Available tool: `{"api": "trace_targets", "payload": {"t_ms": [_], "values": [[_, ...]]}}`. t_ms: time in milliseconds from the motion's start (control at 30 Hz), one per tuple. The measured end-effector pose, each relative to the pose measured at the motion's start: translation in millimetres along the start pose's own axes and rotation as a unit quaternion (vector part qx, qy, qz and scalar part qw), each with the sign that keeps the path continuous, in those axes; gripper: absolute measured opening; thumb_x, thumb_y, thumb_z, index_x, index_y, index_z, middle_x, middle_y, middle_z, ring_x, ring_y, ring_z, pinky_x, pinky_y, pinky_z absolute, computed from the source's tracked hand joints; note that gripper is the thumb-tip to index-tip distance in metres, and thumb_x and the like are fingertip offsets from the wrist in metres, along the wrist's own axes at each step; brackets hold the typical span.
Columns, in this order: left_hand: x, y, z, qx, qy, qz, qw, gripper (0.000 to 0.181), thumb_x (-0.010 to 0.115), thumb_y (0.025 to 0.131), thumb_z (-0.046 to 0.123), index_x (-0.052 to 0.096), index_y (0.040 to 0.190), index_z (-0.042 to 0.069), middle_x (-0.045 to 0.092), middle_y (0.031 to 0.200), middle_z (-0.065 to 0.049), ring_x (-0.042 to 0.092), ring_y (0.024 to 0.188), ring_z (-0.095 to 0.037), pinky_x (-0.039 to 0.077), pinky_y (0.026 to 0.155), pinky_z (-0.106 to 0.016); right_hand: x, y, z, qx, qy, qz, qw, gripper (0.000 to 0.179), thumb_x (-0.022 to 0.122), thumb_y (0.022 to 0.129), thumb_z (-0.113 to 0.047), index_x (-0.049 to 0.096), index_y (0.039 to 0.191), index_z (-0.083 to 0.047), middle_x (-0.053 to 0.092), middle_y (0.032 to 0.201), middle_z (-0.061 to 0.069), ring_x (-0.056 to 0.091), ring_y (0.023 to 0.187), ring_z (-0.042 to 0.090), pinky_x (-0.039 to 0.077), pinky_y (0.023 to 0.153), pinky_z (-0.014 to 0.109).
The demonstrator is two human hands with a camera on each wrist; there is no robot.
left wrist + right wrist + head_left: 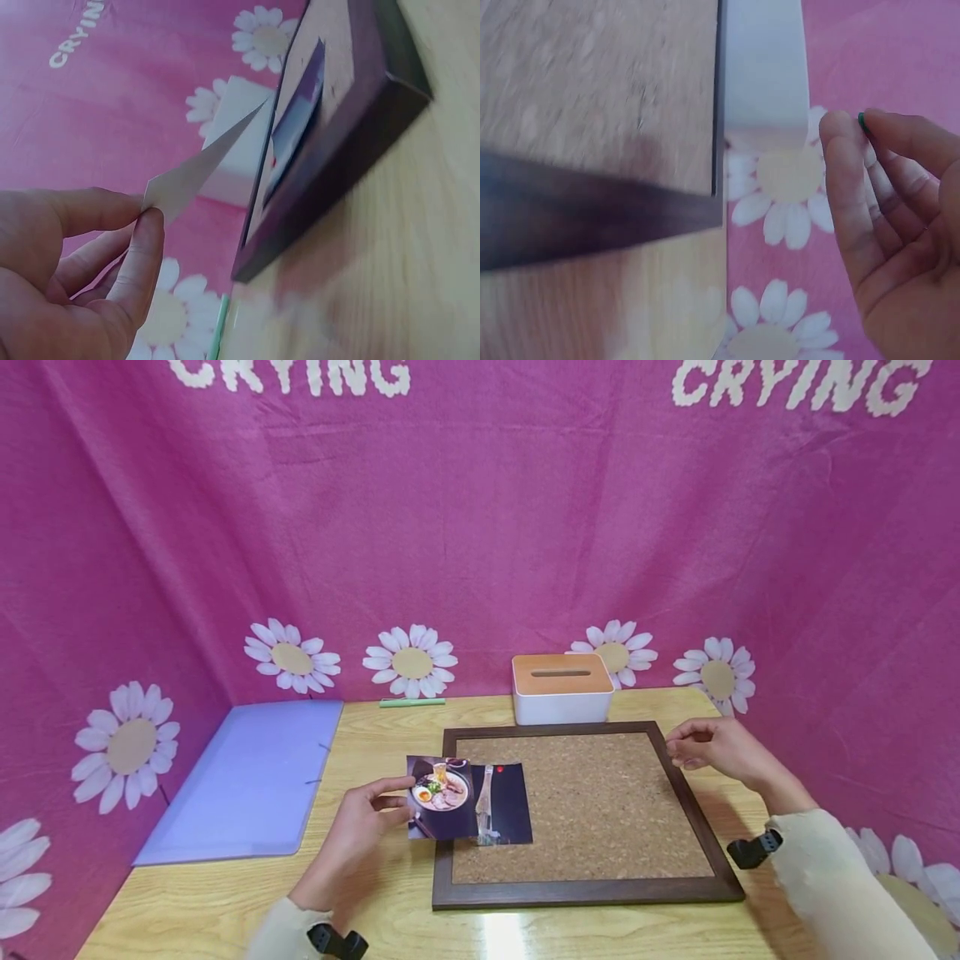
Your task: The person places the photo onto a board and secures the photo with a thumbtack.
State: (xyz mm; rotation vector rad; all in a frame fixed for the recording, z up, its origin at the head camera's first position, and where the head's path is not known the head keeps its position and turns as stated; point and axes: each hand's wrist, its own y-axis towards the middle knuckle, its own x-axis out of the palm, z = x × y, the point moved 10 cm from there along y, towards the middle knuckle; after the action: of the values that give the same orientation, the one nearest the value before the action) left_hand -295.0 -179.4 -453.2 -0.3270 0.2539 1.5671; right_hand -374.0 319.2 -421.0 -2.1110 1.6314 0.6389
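My left hand [366,818] pinches a photo print [441,802] of a ramen bowl by its left edge, between thumb and fingers. The print is held over the left side of a dark-framed corkboard [585,810]. Partly hidden behind it, a second dark photo [510,802] with a red spot lies on the cork. In the left wrist view the held print [191,176] is seen nearly edge-on, its pale back showing. Just past the board's right edge is my right hand [708,747]. Its thumb and forefinger pinch a small green piece [863,121], mostly hidden by the fingertips.
Behind the board stands a white tissue box [562,706] with a wooden lid. A green pen-like stick [412,702] lies at the back of the table, and a pale blue folder [247,777] lies at the left. Pink flowered cloth [480,527] hangs around the table.
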Motion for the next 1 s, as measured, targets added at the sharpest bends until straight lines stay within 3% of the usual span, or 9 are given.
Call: {"api": "trace_targets", "payload": {"t_ms": [233, 467, 767, 1000], "values": [[35.3, 14.1, 17.2, 0.028, -0.015, -0.021, 0.9993, 0.037, 0.072, 0.086, -0.005, 0.071, 0.121, 0.007, 0.07, 0.118, -0.013, 0.069, 0.095, -0.018, 0.057, 0.075, -0.026, 13.9, 7.0, -19.4, -0.012, 0.008, -0.015, 0.9998, 0.027, 0.062, 0.098, -0.013, 0.065, 0.115, 0.008, 0.073, 0.098, 0.016, 0.073, 0.083, 0.019, 0.061, 0.076, 0.037], [71.9, 26.0, 30.8, 0.036, 0.007, -0.048, 0.9982, 0.038, 0.074, 0.086, 0.0, 0.072, 0.122, 0.012, 0.072, 0.101, -0.011, 0.065, 0.086, -0.014, 0.053, 0.069, -0.025, 24.3, 14.4, -33.0, -0.025, 0.002, -0.01, 0.9996, 0.023, 0.063, 0.098, -0.013, 0.067, 0.112, 0.005, 0.073, 0.096, 0.015, 0.07, 0.078, 0.014, 0.061, 0.072, 0.035], [115.7, 36.8, 41.6, 0.043, -0.01, -0.08, 0.9958, 0.04, 0.074, 0.084, -0.002, 0.072, 0.122, 0.01, 0.072, 0.102, -0.015, 0.064, 0.083, -0.013, 0.053, 0.068, -0.027, 36.7, 23.8, -38.5, -0.014, 0.013, -0.017, 0.9997, 0.024, 0.062, 0.098, -0.011, 0.066, 0.113, 0.007, 0.074, 0.1, 0.016, 0.072, 0.082, 0.017, 0.06, 0.071, 0.029], [143.6, 42.2, 51.2, 0.038, 0.011, -0.091, 0.9951, 0.037, 0.077, 0.083, 0.001, 0.074, 0.118, 0.012, 0.075, 0.094, -0.008, 0.067, 0.08, -0.012, 0.053, 0.069, -0.024, 42.3, 31.0, -40.5, -0.013, -0.006, -0.014, 0.9998, 0.023, 0.065, 0.096, -0.013, 0.068, 0.111, 0.004, 0.072, 0.099, 0.017, 0.07, 0.084, 0.019, 0.06, 0.072, 0.032]]}}
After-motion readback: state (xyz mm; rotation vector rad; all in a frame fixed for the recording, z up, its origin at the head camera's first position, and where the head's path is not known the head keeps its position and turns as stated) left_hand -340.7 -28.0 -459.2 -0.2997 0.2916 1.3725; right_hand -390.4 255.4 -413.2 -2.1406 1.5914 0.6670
